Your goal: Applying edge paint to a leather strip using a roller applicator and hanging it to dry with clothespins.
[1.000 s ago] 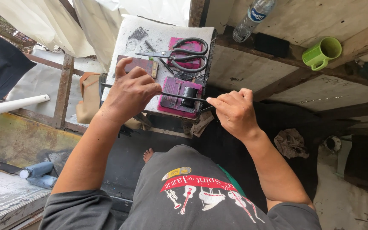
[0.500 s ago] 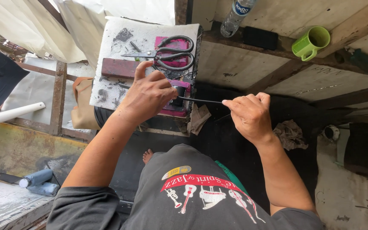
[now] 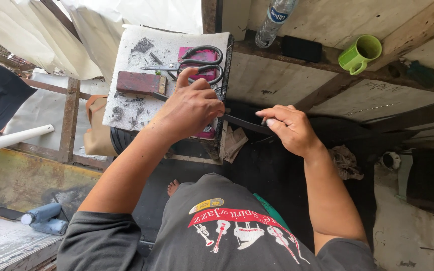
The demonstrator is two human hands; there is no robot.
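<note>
Nearest the camera, the right hand (image 3: pixel 290 128) pinches one end of a thin black strip (image 3: pixel 244 123) between fingertips and thumb. The strip runs level to the left hand (image 3: pixel 189 108), which is closed over its other end at the near edge of the white-topped worktop (image 3: pixel 126 108). Just beyond the left hand — a reddish-brown block (image 3: pixel 140 83), then black-handled scissors (image 3: pixel 197 65) lying on a pink sheet (image 3: pixel 199 54). Further off on the wooden ledge (image 3: pixel 327 62) — a clear plastic bottle (image 3: pixel 273 21) and a green mug (image 3: pixel 360 51).
</note>
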